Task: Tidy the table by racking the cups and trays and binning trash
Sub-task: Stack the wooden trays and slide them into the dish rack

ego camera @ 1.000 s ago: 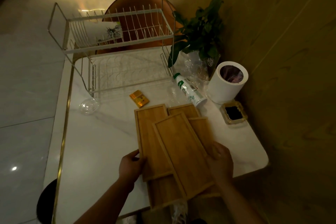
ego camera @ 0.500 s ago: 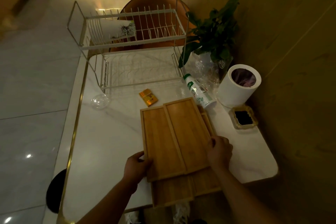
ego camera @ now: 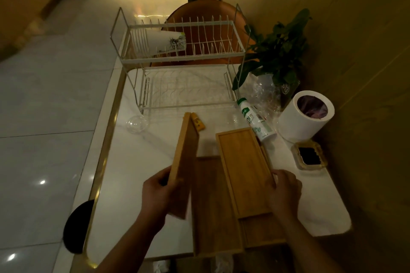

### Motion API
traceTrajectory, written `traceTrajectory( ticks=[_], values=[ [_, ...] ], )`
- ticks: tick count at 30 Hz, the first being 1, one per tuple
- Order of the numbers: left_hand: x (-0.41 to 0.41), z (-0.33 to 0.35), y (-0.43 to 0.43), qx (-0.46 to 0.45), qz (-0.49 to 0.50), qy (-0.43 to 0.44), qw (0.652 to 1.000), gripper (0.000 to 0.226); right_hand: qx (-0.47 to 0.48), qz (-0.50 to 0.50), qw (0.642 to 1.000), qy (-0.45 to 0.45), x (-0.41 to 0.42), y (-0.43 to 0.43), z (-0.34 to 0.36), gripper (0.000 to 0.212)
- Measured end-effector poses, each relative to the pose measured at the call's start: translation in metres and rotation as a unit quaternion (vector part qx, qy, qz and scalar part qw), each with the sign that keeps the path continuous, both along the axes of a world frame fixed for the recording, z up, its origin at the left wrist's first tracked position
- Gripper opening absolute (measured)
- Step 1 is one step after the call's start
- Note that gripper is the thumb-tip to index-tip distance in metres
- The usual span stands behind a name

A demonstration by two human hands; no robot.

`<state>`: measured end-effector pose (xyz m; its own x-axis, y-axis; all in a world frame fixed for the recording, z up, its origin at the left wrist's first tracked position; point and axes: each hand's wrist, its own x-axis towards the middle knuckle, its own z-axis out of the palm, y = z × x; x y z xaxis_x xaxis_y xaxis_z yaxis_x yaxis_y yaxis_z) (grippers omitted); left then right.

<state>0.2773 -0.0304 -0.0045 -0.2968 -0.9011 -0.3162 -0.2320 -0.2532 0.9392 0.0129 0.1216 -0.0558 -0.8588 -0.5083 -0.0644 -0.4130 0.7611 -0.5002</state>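
Here the left hand [ego camera: 159, 195] grips an upended tray [ego camera: 185, 162]; the right hand [ego camera: 285, 190] clasps a flat tray [ego camera: 244, 166] near the table's [ego camera: 142, 166] front edge.

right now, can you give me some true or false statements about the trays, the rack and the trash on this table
1. The left hand holds a wooden tray tilted up on its edge. True.
2. The bottle stands upright. False: it lies on its side on the table, beside the white bin.
3. The right hand grips the right edge of a flat tray. True.
4. Wooden trays stand in the dish rack. False: its upper tier holds only a white printed cup.
5. A clear dome lid lies near the rack's front left corner. True.
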Motion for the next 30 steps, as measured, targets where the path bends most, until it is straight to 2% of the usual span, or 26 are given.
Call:
traceTrajectory(
  ticks=[1,2,3,4,5,6,7,8,11,12,14,16,19,21,23,24,25,27,28,30],
  values=[
    [0.007,0.003,-0.001,-0.074,-0.024,-0.055,0.995,0.035,-0.018,0.026,0.999,0.03,0.007,-0.003,0.007,0.028],
    [0.013,0.004,-0.001,-0.155,-0.049,-0.128,0.978,0.036,-0.057,0.05,0.997,0.019,0.018,-0.009,0.014,0.029],
    [0.017,0.005,0.0,-0.231,-0.072,-0.193,0.951,0.037,-0.112,0.054,0.99,-0.067,0.035,-0.02,0.022,0.031],
    [0.02,0.005,0.002,-0.286,-0.091,-0.236,0.924,0.037,-0.164,0.046,0.962,-0.214,0.056,-0.034,0.03,0.037],
    [0.023,0.004,0.004,-0.319,-0.108,-0.262,0.905,0.037,-0.19,0.04,0.911,-0.364,0.078,-0.051,0.038,0.046],
    [0.025,0.002,0.008,-0.337,-0.121,-0.278,0.891,0.038,-0.192,0.041,0.864,-0.464,0.098,-0.068,0.042,0.055],
    [0.027,0.0,0.011,-0.352,-0.133,-0.288,0.88,0.039,-0.179,0.058,0.839,-0.511,0.116,-0.084,0.043,0.059],
    [0.029,-0.003,0.016,-0.37,-0.147,-0.296,0.868,0.041,-0.169,0.076,0.834,-0.52,0.131,-0.098,0.042,0.059],
    [0.036,-0.014,0.026,-0.406,-0.178,-0.307,0.842,0.045,-0.14,0.04,0.873,-0.465,0.158,-0.131,0.035,0.042],
    [0.039,-0.016,0.027,-0.397,-0.179,-0.308,0.846,0.046,-0.134,0.02,0.878,-0.459,0.163,-0.137,0.031,0.034],
    [0.047,-0.019,0.025,-0.37,-0.169,-0.301,0.862,0.044,-0.146,0.013,0.865,-0.48,0.167,-0.144,0.026,0.02],
    [0.062,-0.02,0.018,-0.323,-0.125,-0.284,0.894,0.047,-0.162,0.031,0.855,-0.492,0.167,-0.148,0.023,0.009],
    [0.089,-0.03,-0.006,-0.212,-0.045,-0.328,0.92,0.064,-0.172,0.063,0.838,-0.514,0.161,-0.155,0.027,0.013],
    [0.101,-0.033,-0.028,-0.101,-0.024,-0.331,0.938,0.068,-0.163,0.088,0.821,-0.539,0.158,-0.158,0.029,0.018],
    [0.107,-0.033,-0.043,0.05,-0.002,-0.197,0.979,0.053,-0.157,0.097,0.809,-0.558,0.156,-0.157,0.028,0.022],
    [0.108,-0.034,-0.047,0.107,0.01,-0.118,0.987,0.04,-0.153,0.097,0.807,-0.563,0.156,-0.156,0.028,0.025],
    [0.11,-0.036,-0.049,0.131,0.022,-0.07,0.989,0.026,-0.147,0.099,0.805,-0.566,0.157,-0.155,0.028,0.027],
    [0.11,-0.042,-0.048,0.118,0.042,-0.059,0.99,0.013,-0.135,0.11,0.811,-0.559,0.157,-0.15,0.03,0.03],
    [0.108,-0.045,-0.046,0.103,0.052,-0.067,0.991,0.017,-0.13,0.121,0.823,-0.54,0.154,-0.147,0.033,0.03],
    [0.106,-0.052,-0.045,0.083,0.081,-0.072,0.991,0.026,-0.12,0.137,0.874,-0.451,0.14,-0.137,0.038,0.033]
  ],
)
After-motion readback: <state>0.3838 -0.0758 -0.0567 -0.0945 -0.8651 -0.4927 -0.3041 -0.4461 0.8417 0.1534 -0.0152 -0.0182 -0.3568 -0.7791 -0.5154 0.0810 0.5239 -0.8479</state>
